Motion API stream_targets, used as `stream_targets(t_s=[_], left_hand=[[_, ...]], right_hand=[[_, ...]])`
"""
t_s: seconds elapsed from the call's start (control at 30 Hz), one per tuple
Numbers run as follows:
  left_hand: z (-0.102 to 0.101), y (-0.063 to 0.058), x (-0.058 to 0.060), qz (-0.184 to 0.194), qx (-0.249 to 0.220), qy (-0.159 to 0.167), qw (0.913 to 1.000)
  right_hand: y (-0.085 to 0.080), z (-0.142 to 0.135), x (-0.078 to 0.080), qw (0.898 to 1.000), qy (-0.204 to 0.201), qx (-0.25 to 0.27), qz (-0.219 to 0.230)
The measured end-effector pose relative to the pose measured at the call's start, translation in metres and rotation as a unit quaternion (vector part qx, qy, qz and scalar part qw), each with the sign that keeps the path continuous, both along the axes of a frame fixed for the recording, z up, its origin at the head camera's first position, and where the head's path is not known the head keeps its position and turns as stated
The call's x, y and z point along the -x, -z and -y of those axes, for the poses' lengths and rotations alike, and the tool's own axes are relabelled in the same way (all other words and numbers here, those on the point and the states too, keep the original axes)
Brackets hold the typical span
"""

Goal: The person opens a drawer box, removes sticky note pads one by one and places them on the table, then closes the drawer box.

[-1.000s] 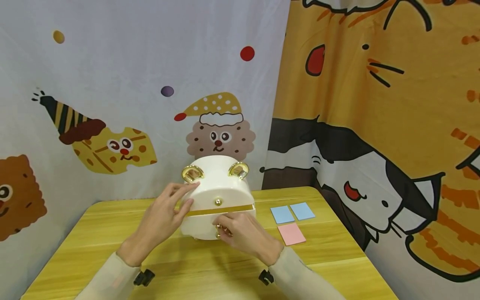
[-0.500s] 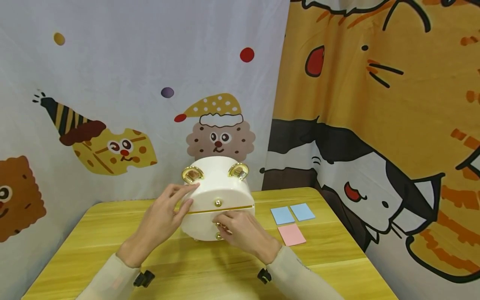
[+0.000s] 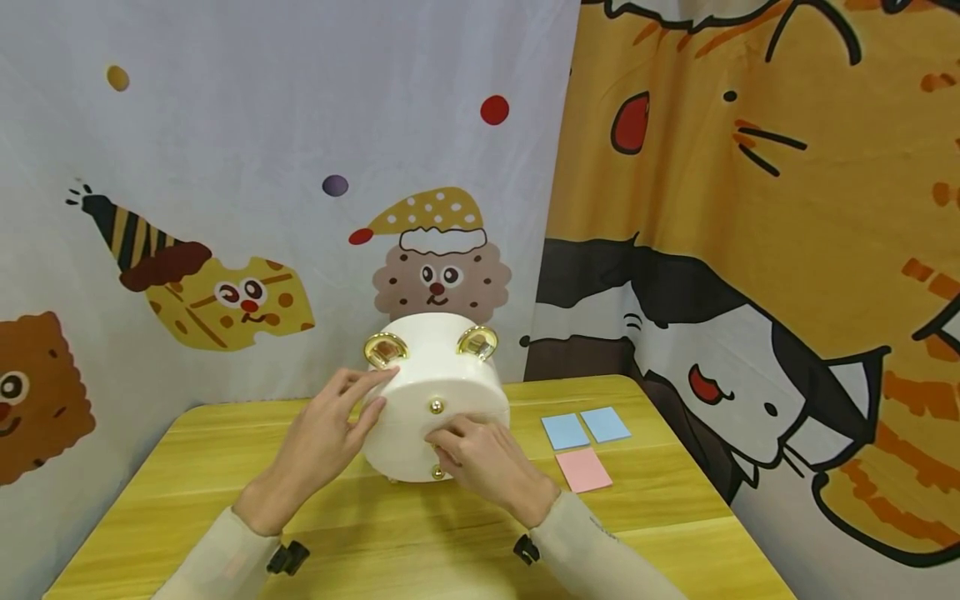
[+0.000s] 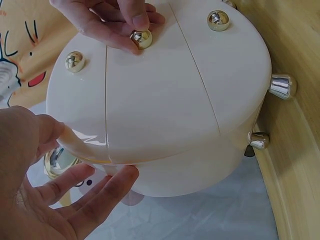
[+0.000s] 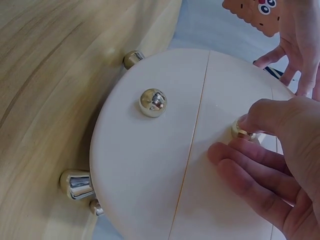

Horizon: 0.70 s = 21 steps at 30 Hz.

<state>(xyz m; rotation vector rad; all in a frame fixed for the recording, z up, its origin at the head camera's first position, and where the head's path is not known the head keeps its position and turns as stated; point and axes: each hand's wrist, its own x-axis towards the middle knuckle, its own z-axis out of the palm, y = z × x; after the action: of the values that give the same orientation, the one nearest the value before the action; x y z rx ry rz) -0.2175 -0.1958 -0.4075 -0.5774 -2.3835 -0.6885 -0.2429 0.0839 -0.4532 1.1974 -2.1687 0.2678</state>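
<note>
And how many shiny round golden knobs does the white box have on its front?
3: the top knob, the middle knob pinched by the right hand, and the bottom knob.

In the head view's lower centre, the gold-edged gap above the white middle drawer has closed. The right hand has edged slightly up and left.

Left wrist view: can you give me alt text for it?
The right hand pinches the middle gold knob of three on a white box. The left hand, lower left in the picture, touches it too; a wooden table shows at right.
</note>
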Motion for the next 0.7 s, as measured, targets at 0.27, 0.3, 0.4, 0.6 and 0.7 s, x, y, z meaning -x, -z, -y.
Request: stream_targets(t_s=[0.27,0.3,0.4,0.6,0.7], left_hand=[[-0.0001,0.0001,0.0006,-0.001,0.000,0.001,1.0000],[-0.0003,0.0001,0.0007,-0.001,0.001,0.001,1.0000],[-0.0010,-0.0002,0.0003,-0.001,0.003,0.000,1.0000],[-0.0026,0.0002,-0.0007,-0.008,0.011,-0.001,0.9999],[-0.0031,0.0006,-0.0002,-0.015,0.015,-0.002,0.9998]], right_hand=[[0.0005,-0.0010,0.0002,1.000,-0.001,-0.010,-0.007],[0.0006,-0.0013,0.0000,1.000,-0.002,-0.012,-0.007],[0.0011,-0.0026,-0.0012,1.000,-0.002,-0.018,-0.010],[0.0039,-0.0060,-0.0054,1.000,-0.006,-0.027,-0.012],[0.0053,-0.0078,-0.0080,0.999,-0.009,-0.033,-0.016]])
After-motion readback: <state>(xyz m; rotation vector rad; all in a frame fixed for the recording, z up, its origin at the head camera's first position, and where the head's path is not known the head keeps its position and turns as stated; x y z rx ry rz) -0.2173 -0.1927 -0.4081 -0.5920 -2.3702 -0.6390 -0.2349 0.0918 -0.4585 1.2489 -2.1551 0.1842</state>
